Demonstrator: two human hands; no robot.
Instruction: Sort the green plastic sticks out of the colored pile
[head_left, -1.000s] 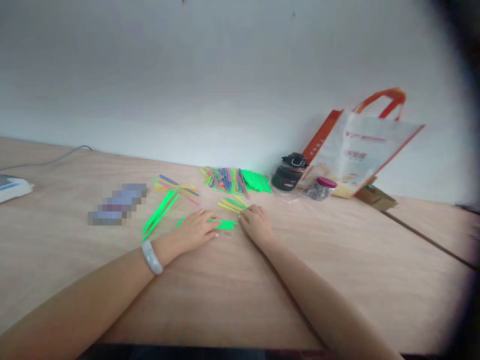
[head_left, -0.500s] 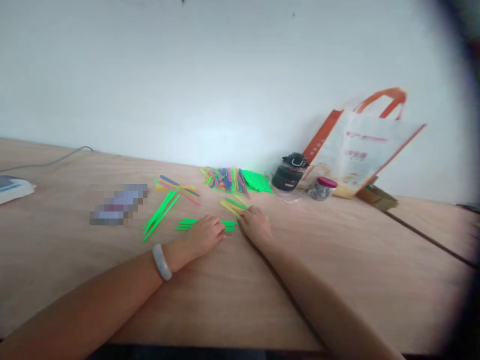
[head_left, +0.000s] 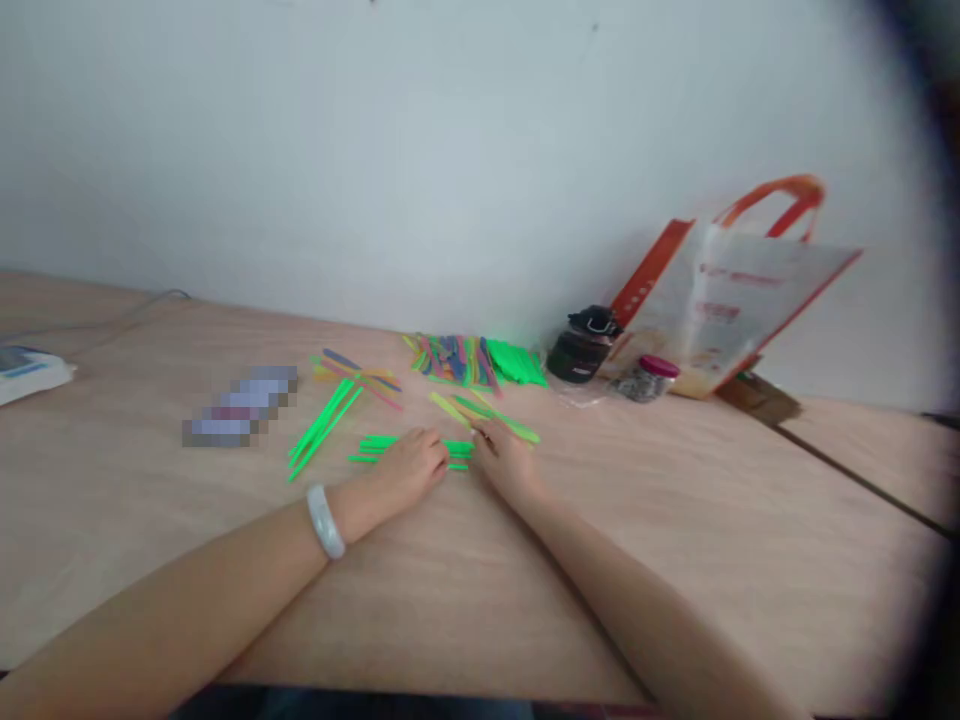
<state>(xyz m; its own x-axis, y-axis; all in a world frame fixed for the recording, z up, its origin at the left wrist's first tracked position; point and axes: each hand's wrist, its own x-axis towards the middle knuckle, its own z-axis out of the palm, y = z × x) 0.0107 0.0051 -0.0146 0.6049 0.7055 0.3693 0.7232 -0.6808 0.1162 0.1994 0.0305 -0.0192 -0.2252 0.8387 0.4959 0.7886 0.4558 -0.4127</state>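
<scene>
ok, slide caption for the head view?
Left hand over green sticks, right hand by yellow and green strips, on a light-brown tabletop.

One cam, worn on the person's head, at the table's (head_left: pixel 420 610) near edge, facing fwd & down. Near edge runs along btm of view; far edge crosses abt mid-height, slanting down L to R, w/ the wall (head_left: pixel 375 180) filling the top. Wide view: forearms (head_left: pixel 202 590) come in from btm L & btm R, L hand (head_left: pixel 409 468) & R hand (head_left: pixel 508 465) nr center. Far R goes dark.
</scene>
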